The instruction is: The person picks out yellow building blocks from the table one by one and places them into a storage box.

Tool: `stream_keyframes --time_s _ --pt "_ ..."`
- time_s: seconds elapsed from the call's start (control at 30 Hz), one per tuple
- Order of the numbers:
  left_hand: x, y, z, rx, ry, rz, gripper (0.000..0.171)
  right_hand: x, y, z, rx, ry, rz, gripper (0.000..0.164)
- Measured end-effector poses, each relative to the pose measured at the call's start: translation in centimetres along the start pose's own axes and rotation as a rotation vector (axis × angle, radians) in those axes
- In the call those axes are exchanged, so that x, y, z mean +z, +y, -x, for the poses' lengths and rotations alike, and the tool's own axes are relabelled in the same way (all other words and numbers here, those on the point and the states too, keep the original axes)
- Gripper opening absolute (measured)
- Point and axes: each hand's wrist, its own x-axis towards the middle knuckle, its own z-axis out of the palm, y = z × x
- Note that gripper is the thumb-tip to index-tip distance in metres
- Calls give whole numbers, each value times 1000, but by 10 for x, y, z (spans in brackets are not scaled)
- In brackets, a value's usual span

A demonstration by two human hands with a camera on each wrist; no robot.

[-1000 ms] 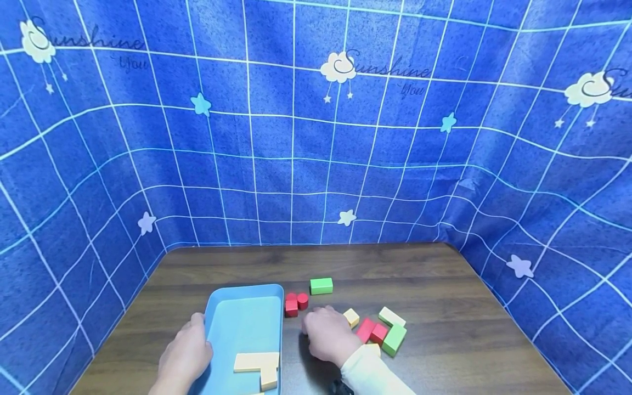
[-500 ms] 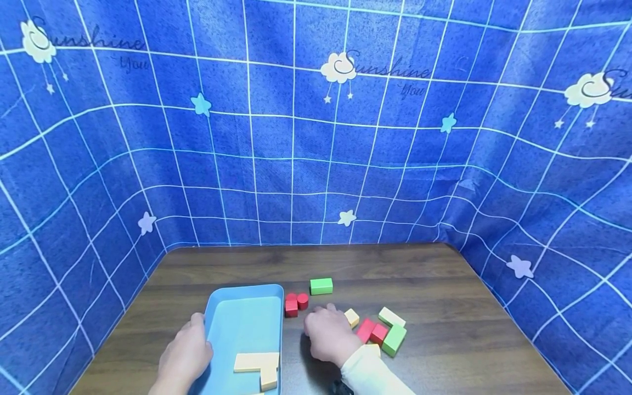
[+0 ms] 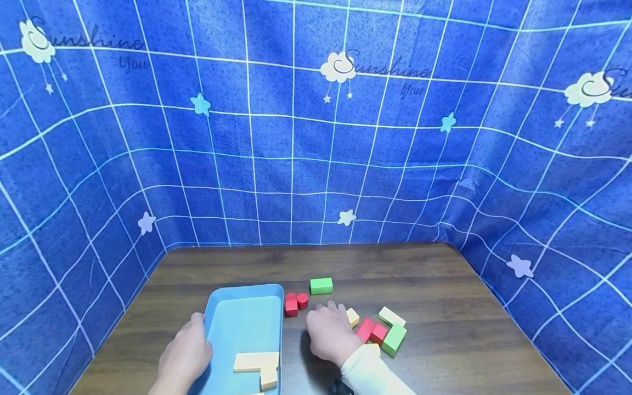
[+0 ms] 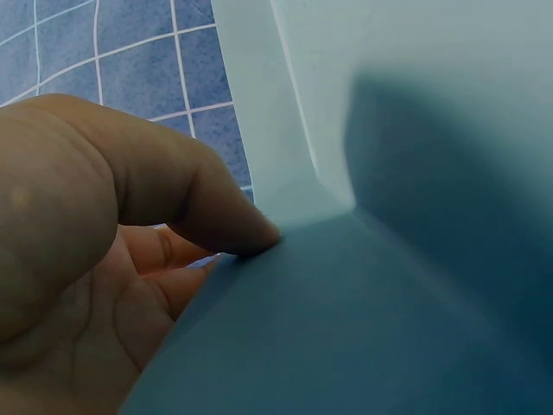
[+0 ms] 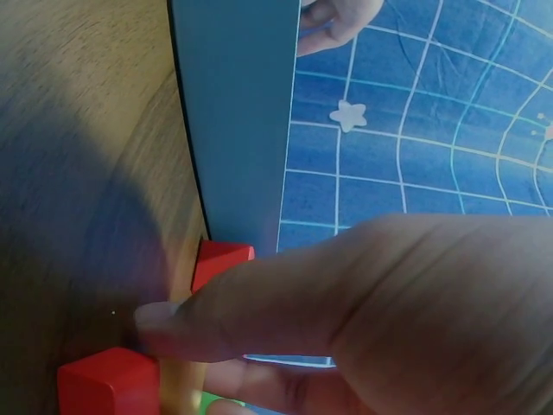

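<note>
My left hand (image 3: pixel 185 354) grips the left wall of a light blue tray (image 3: pixel 209 307). In the left wrist view the thumb bends over the rim on the inside, with the other fingers behind the wall. Low over the wooden table, to the tray's right, is my right hand (image 3: pixel 332 333). Its thumb reaches down near a red block (image 5: pixel 108 385) in the right wrist view, fingers apart from the thumb. Just right of its fingers lies a pale yellow block (image 3: pixel 352 317). In the tray are a long cream block (image 3: pixel 255 362) and a shorter cream block (image 3: pixel 269 377).
Red blocks, one a square block (image 3: pixel 291 308) and one a cylinder (image 3: pixel 303 301), stand by the tray's right wall. A green block (image 3: pixel 321 286) lies farther back. More red, green and cream blocks cluster right of my right hand. A blue curtain (image 3: pixel 316 137) surrounds the table (image 3: pixel 444 302).
My right hand has shifted slightly to the right, closer to the pale yellow block. The left hand, tray and other blocks have stayed in place.
</note>
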Motion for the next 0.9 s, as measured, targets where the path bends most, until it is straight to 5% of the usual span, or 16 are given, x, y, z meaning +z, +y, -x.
stream_keyframes --time_s 0.53,0.9 --pt "1 -1 0 15 14 0 58 -12 -3 2 -25 114 9 14" --pt "-1 -1 0 21 8 -1 58 -23 -8 3 -15 168 -38 25"
